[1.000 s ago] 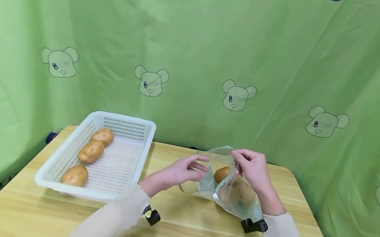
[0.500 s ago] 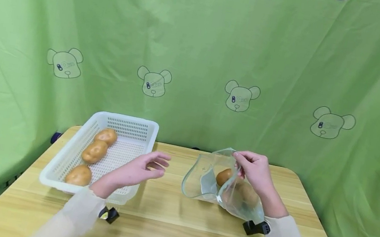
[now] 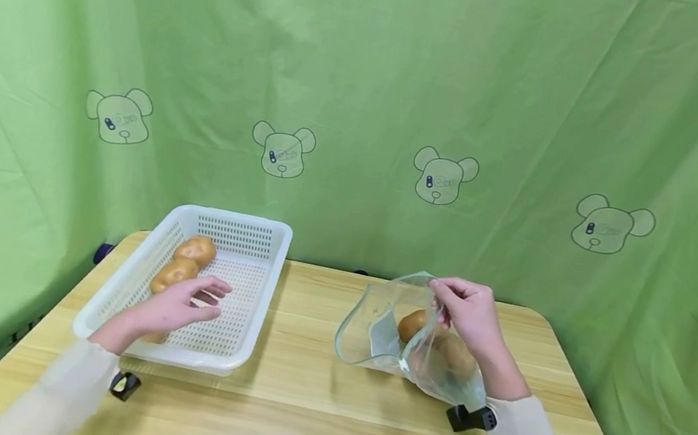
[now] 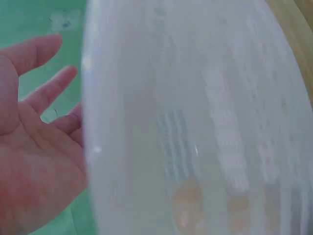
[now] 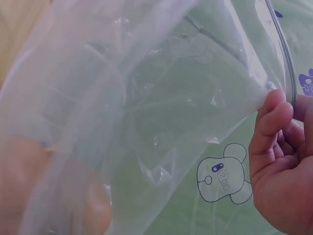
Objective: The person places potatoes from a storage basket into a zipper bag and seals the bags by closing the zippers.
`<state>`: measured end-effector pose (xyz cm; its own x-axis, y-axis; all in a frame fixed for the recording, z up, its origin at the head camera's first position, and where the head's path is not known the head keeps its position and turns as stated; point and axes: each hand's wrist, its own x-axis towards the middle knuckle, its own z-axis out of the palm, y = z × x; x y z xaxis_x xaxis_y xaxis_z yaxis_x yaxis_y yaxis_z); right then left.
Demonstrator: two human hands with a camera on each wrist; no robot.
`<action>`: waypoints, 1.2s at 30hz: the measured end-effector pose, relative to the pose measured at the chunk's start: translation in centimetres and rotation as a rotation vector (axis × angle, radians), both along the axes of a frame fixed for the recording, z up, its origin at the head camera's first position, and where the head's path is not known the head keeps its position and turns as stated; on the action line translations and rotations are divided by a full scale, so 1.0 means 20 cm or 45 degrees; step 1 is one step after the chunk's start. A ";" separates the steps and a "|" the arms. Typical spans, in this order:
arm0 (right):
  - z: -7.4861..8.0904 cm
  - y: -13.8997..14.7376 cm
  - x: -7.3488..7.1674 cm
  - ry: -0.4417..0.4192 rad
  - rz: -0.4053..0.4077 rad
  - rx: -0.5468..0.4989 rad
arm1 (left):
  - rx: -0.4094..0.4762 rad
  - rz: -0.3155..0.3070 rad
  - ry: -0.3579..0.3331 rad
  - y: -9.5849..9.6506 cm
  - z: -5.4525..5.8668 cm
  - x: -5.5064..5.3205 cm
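My right hand [image 3: 467, 314] pinches the rim of a clear plastic zip bag [image 3: 365, 328], whose mouth gapes toward the left. Inside the bag lies a potato [image 3: 412, 325], with more potatoes showing blurred through the plastic; the right wrist view shows thumb and finger on the bag's edge [image 5: 288, 73]. Over the near part of a white plastic basket [image 3: 274, 267] hovers my left hand [image 3: 171, 307], holding nothing, its fingers loosely bent. Two potatoes [image 3: 196, 250] show in the basket beyond that hand, and a third [image 3: 156, 337] is mostly hidden beneath it. The left wrist view shows the basket's wall [image 4: 112, 122] close up.
Basket and bag both rest on a wooden table [image 3: 300, 425], the basket at left, the bag at right. Behind the table hangs a green curtain [image 3: 371, 83] with bear-head prints. A small black camera [image 3: 471, 419] sits on the right wrist.
My left hand has left the bag's mouth and travelled left, past the basket's right rim, to above the potatoes. The right hand keeps its hold on the bag, nearly unmoved.
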<state>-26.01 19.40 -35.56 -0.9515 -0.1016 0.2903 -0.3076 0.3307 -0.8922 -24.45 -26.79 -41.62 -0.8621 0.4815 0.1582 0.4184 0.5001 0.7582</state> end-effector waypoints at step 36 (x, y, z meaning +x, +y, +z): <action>0.10 -0.06 0.10 -0.010 0.010 0.016 | -0.424 0.003 -0.196 -0.38 -0.13 -0.12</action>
